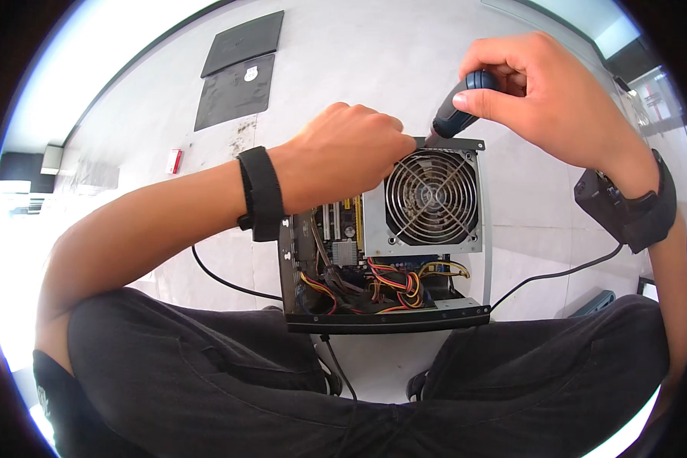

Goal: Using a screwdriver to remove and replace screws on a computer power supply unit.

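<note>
My right hand (pixel 538 91) is closed around the dark blue and grey handle of a screwdriver (pixel 454 113). The tool slants down to the left, its tip at the far edge of an open computer case (pixel 389 324). Beside that tip is my left hand (pixel 347 156), its fingers curled and pressed together over the case's far edge; what they pinch, if anything, is hidden. Just below both hands sits a power supply (pixel 374 243) with a round wire fan grille (pixel 433 196). Bundled red, yellow and black cables (pixel 404 286) lie inside the case, near a grey heatsink (pixel 344 253).
Two dark flat panels (pixel 237 91) lie on the pale tiled floor (pixel 343 46) at the far left, with a small red and white box (pixel 174 161) nearer. Black cords (pixel 557 273) run beside the case. My legs (pixel 198 343) flank its near side.
</note>
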The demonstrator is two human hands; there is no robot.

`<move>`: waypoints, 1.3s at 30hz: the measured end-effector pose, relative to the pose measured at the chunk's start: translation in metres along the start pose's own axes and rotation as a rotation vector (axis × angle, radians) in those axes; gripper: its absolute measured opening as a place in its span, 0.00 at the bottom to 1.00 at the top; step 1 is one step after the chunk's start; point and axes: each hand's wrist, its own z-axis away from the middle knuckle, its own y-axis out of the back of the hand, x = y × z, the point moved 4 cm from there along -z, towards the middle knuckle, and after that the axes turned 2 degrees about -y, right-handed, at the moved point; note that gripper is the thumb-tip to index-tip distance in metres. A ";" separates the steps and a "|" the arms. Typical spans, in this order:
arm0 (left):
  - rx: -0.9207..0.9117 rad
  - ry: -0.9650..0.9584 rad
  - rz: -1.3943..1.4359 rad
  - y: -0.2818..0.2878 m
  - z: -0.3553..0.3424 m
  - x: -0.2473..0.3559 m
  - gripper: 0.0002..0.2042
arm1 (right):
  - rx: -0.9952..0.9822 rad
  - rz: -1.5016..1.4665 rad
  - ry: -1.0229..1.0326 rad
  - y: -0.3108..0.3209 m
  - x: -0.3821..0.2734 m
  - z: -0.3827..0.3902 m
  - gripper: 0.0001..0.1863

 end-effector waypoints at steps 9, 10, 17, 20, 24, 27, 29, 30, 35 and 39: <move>-0.107 -0.351 -0.375 0.005 0.000 -0.006 0.04 | -0.016 -0.058 -0.035 -0.003 0.006 0.000 0.08; -0.092 -0.379 -0.383 0.007 -0.001 -0.007 0.05 | -0.020 -0.057 -0.037 -0.004 0.007 0.000 0.08; -0.159 -0.389 -0.492 0.014 -0.007 -0.005 0.06 | 0.010 -0.037 -0.019 -0.006 0.009 0.001 0.09; -0.181 -0.381 -0.497 0.015 -0.008 -0.002 0.06 | 0.000 -0.003 -0.019 -0.007 0.011 0.002 0.09; -0.162 -0.423 -0.480 0.013 -0.010 0.004 0.07 | -0.021 -0.004 -0.013 -0.007 0.010 0.000 0.10; -0.140 -0.441 -0.480 0.011 -0.009 0.006 0.09 | -0.036 -0.039 -0.079 -0.009 0.010 0.000 0.09; -0.123 -0.451 -0.480 0.010 -0.008 0.006 0.09 | -0.039 -0.114 -0.061 -0.011 0.009 -0.001 0.09; -0.111 -0.457 -0.477 0.010 -0.008 0.006 0.09 | -0.035 -0.112 -0.062 -0.010 0.009 0.000 0.09; -0.184 -0.378 -0.380 0.012 -0.011 -0.001 0.05 | -0.002 0.003 -0.074 -0.007 0.015 -0.001 0.10; -0.234 -0.145 0.151 0.018 -0.010 -0.005 0.04 | -0.038 0.038 -0.110 -0.006 0.020 0.001 0.11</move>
